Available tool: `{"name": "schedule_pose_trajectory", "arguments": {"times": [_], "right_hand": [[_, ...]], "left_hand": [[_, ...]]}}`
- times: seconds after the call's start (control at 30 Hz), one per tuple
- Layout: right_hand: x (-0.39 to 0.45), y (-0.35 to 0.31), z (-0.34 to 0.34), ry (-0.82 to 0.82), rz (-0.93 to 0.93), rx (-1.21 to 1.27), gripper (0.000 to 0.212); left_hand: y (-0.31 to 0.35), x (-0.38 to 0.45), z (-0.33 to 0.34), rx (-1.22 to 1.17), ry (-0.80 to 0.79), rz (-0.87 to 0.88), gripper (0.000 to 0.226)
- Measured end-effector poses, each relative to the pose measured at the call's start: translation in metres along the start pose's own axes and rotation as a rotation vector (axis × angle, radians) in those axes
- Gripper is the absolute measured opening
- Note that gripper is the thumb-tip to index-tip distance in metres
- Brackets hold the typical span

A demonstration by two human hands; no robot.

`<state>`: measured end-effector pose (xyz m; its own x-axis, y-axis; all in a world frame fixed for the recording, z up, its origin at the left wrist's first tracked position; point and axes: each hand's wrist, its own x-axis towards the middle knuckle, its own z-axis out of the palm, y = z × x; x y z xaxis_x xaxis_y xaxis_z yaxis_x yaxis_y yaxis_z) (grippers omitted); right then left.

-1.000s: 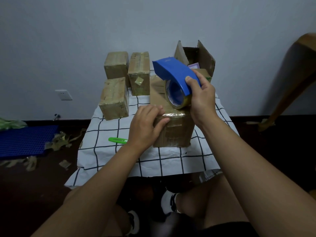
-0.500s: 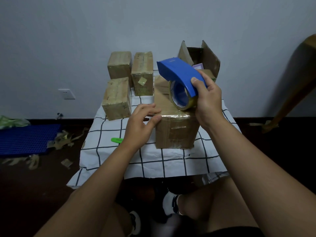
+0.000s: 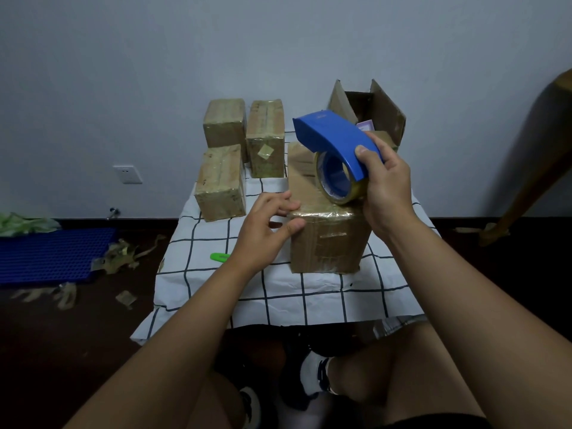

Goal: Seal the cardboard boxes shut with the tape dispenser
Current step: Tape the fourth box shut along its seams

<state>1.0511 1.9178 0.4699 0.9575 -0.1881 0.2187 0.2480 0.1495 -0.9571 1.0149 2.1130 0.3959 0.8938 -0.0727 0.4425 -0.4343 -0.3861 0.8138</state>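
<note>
A long cardboard box (image 3: 325, 239) lies lengthwise on the checked cloth (image 3: 278, 292), shiny tape across its near top edge. My right hand (image 3: 385, 187) grips the blue tape dispenser (image 3: 334, 140) just over that edge; its roll of clear tape (image 3: 337, 178) sits at or just above the box top. My left hand (image 3: 266, 226) hovers at the box's near left corner with fingers spread, the thumb and fingertips close to or just touching the cardboard. Three taped boxes stand at the back left: (image 3: 221, 181), (image 3: 225, 125), (image 3: 266, 137).
An open box (image 3: 379, 113) with raised flaps stands at the back right. A green cutter (image 3: 219, 257) lies on the cloth left of my left wrist. Tape scraps (image 3: 123, 252) and a blue mat (image 3: 52, 255) litter the dark floor on the left. My knees are below the table edge.
My left hand has lifted off the box top, slid to its left corner and spread its fingers. The dispenser has barely shifted in my right hand.
</note>
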Motion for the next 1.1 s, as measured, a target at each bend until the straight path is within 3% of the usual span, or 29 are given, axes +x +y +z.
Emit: {"name": "schedule_pose_trajectory", "arguments": {"times": [0.23, 0.33, 0.43, 0.57, 0.8, 1.1], "right_hand": [[0.001, -0.001, 0.001, 0.009, -0.006, -0.012, 0.031], [-0.001, -0.002, 0.000, 0.011, -0.003, 0.009, 0.034], [0.000, -0.002, 0.000, 0.005, -0.005, 0.010, 0.036], [0.001, -0.001, -0.001, -0.003, 0.007, 0.004, 0.040], [-0.003, -0.005, -0.002, 0.012, 0.022, 0.009, 0.039], [-0.003, -0.007, 0.001, -0.008, 0.011, -0.013, 0.037]], "left_hand": [[0.003, -0.002, 0.002, 0.016, 0.044, -0.023, 0.031], [0.009, -0.022, 0.016, -0.106, 0.242, -0.169, 0.042], [0.011, -0.049, 0.041, -0.142, 0.405, -0.263, 0.037], [0.018, -0.065, 0.058, -0.076, 0.340, -0.191, 0.044], [0.030, -0.061, 0.059, 0.008, 0.293, -0.238, 0.060], [0.034, -0.053, 0.051, 0.033, 0.241, -0.317, 0.055]]}}
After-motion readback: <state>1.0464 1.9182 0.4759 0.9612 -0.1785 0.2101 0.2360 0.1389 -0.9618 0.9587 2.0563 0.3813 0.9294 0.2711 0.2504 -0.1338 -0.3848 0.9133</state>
